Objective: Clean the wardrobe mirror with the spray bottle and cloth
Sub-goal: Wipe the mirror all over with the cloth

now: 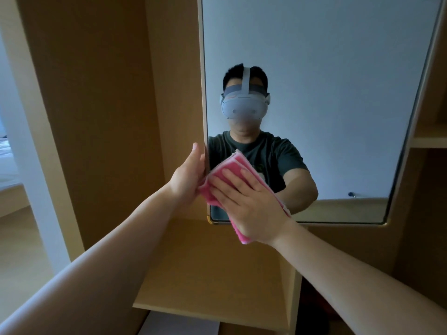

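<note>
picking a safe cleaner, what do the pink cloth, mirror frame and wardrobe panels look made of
Pink cloth: soft fabric, maybe microfibre; it folds in thick layers. Mirror frame: thin, dark, faintly shiny, probably metal. Wardrobe panel: smooth matte tan board, likely laminate.

legible text: none in view.
the small print on the t-shirt (273, 151) reflected in the wardrobe mirror (314, 68) is too blurred to read.
</note>
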The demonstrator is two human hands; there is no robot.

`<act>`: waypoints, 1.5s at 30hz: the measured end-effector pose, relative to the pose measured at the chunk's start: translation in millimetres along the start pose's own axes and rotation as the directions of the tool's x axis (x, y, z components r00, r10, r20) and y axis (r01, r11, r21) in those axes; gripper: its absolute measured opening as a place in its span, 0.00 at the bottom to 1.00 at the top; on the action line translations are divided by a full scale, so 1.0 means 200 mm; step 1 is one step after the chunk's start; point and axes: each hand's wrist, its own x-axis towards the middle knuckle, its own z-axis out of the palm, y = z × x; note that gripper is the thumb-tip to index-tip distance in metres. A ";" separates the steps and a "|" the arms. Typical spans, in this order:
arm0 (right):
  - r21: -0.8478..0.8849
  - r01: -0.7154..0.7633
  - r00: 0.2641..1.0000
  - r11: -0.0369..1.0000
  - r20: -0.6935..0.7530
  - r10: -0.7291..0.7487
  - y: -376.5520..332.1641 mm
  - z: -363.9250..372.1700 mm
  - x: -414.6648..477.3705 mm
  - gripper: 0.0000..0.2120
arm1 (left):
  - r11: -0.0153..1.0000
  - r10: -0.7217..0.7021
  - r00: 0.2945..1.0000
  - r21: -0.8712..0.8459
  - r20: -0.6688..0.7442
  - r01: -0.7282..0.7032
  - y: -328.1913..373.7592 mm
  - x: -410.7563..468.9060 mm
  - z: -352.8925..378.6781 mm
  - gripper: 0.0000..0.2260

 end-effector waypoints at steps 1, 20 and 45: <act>-0.008 -0.033 0.999 0.999 -0.016 0.033 0.01 0.00 0.02 0.30 | 1.000 -0.004 0.999 -0.031 0.053 0.005 0.00 0.00 0.00 0.28; 0.325 0.234 0.971 0.916 -0.024 -0.240 -0.09 0.03 -0.09 0.15 | 1.000 0.024 0.988 0.009 -0.153 -0.023 0.01 -0.02 0.05 0.34; 0.807 -0.377 0.855 0.455 0.115 0.505 1.38 -1.49 1.50 0.10 | 0.846 0.282 0.959 0.475 -0.016 -0.241 2.19 -0.20 0.22 0.10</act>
